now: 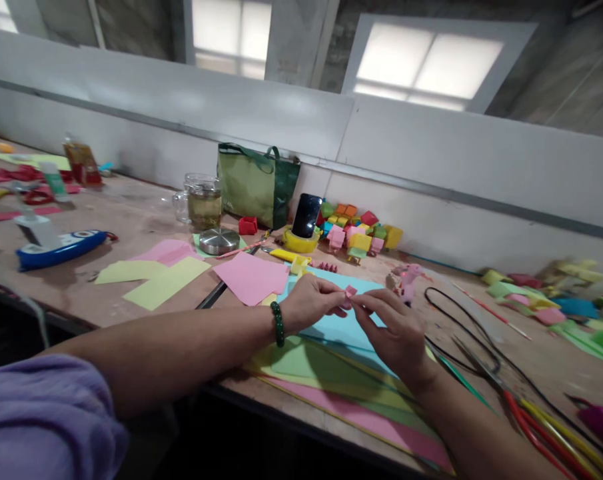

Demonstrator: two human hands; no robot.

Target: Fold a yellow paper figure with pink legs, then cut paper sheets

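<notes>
Between the fingertips of both hands is a small folded piece of pink paper (350, 293). My left hand (311, 301), with a green bead bracelet at the wrist, pinches it from the left. From the right, my right hand (391, 327) pinches its other side with thumb and forefinger. Its exact shape is partly hidden by the fingers. Below the hands lie light blue sheets (331, 330) on a stack of green, yellow and pink paper (326, 373). A pink paper square (251, 277) lies left of the hands, near a yellow utility knife (286, 255).
Scissors (496, 380) and a black cord (461, 320) lie to the right. Behind are a phone (307, 215), folded paper pieces (356, 233), a green bag (256, 180) and a glass mug of liquid (204, 203). A blue holder (64, 250) stands left, near yellow strips (166, 283).
</notes>
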